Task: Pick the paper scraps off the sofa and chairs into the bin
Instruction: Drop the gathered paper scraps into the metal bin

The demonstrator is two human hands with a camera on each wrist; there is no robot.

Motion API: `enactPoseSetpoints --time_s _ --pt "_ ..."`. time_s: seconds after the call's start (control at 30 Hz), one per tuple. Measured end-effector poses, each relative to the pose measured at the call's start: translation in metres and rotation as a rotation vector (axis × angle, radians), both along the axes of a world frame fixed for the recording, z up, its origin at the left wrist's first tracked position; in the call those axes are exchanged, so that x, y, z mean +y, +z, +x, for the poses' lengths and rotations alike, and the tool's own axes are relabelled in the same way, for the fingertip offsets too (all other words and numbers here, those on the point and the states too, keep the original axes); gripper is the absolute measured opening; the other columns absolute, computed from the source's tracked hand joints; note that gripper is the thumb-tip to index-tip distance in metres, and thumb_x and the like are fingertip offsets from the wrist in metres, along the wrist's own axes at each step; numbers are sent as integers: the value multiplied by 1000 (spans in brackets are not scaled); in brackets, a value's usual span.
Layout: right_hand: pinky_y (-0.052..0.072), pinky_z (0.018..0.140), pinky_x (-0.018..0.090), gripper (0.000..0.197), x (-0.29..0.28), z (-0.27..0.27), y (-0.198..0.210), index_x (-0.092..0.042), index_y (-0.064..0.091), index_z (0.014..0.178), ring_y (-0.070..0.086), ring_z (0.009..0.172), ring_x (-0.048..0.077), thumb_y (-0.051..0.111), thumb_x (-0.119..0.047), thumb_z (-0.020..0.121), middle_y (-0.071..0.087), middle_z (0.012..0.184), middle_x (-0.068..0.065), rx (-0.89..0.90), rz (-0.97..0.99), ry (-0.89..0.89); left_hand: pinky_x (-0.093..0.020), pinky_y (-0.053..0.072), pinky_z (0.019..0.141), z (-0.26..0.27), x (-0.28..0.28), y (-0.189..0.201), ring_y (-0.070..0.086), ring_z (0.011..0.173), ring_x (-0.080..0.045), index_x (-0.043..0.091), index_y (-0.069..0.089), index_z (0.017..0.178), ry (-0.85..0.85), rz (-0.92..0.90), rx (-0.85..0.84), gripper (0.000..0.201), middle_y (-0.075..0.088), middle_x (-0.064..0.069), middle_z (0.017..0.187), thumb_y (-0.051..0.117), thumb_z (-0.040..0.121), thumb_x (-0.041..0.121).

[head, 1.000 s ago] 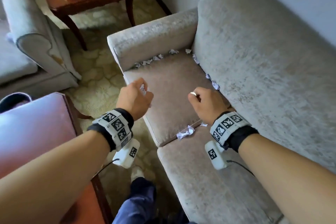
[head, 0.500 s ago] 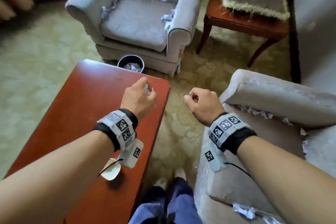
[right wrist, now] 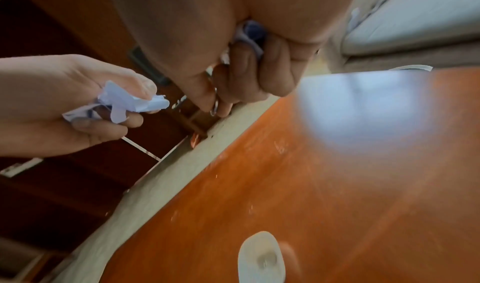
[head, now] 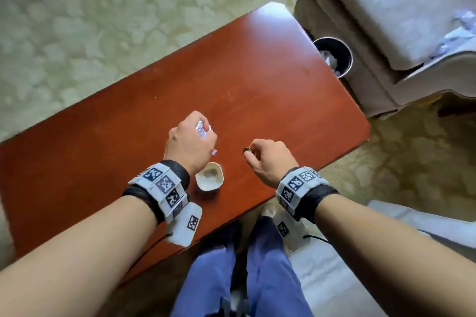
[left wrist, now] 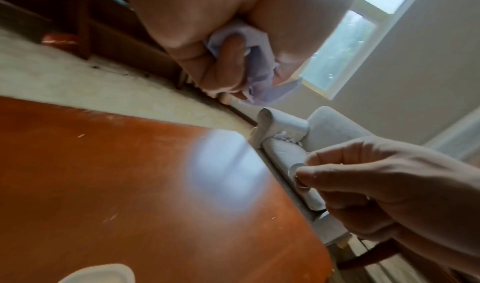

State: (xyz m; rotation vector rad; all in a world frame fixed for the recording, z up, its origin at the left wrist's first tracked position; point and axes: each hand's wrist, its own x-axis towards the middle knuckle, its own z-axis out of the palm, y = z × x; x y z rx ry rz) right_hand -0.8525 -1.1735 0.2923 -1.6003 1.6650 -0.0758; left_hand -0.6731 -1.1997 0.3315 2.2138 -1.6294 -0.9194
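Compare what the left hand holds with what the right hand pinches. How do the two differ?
The left hand grips crumpled pale paper scraps; the right hand pinches a small round coin. The scraps are soft and ragged, bunched in the curled fingers; the coin is flat and rigid, held at the fingertips. Both are held above the table.

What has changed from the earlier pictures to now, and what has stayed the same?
The view turned from the sofa to the red table; both hands now hang above it, near the small white dish. Nothing was let go: the left hand still grips paper scraps, and the right hand still pinches a small round thing. The bin still holds paper.
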Motion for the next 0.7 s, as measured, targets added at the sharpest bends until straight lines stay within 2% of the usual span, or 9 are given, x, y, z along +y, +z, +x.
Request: enactPoseSetpoints --time_s 0.07,0.17,0.23,0.37,0.43,0.53,0.63,0.7 --pt "55 65 36 28 -2 25 -34 -17 62 85 63 72 28 49 -41 93 68 76 5 21 57 89 -32 41 64 26 13 -33 55 82 -33 22 50 79 69 61 -3 6 59 1 74 54 85 22" --pt "54 64 34 26 -3 58 -86 -19 62 83 63 73 29 49 -39 93 68 78 6 63 103 200 -33 40 68 58 26 -77 52 89 -33 23 51 82 135 132 1 5 58 -1 79 52 86 21" --pt "54 64 34 23 -2 79 -120 -21 65 89 64 76 30 50 -37 93 69 82 6 85 155 258 -32 39 69 78 36 -102 51 90 -32 24 51 82 201 156 10 6 59 -2 81 52 86 20" --pt "53 61 31 25 4 110 -181 -23 69 97 65 74 30 50 -37 91 70 84 8 130 229 294 -29 35 68 104 57 -147 49 90 -30 26 50 82 268 218 15 9 54 8 74 51 88 19" --pt "50 59 28 28 7 120 -206 -22 69 99 64 72 29 50 -40 91 69 86 9 165 246 289 -28 33 63 110 65 -168 47 88 -27 25 50 82 283 240 26 10 53 11 71 51 88 17" --pt "52 61 29 32 10 126 -232 -21 68 101 64 73 29 48 -44 90 68 89 8 204 262 259 -26 31 54 114 73 -193 46 86 -25 25 51 83 293 252 48 10 52 13 70 51 89 17" --pt "46 60 28 28 12 125 -242 -20 68 95 61 72 31 46 -38 91 67 88 9 221 272 270 -28 33 62 113 79 -210 47 90 -27 25 51 84 307 270 80 9 53 15 69 52 88 17" --pt "48 62 29 26 13 124 -242 -22 67 93 63 76 32 45 -33 92 68 87 9 220 266 290 -29 34 68 113 81 -216 48 90 -29 26 52 85 309 275 100 8 53 14 70 52 87 18"
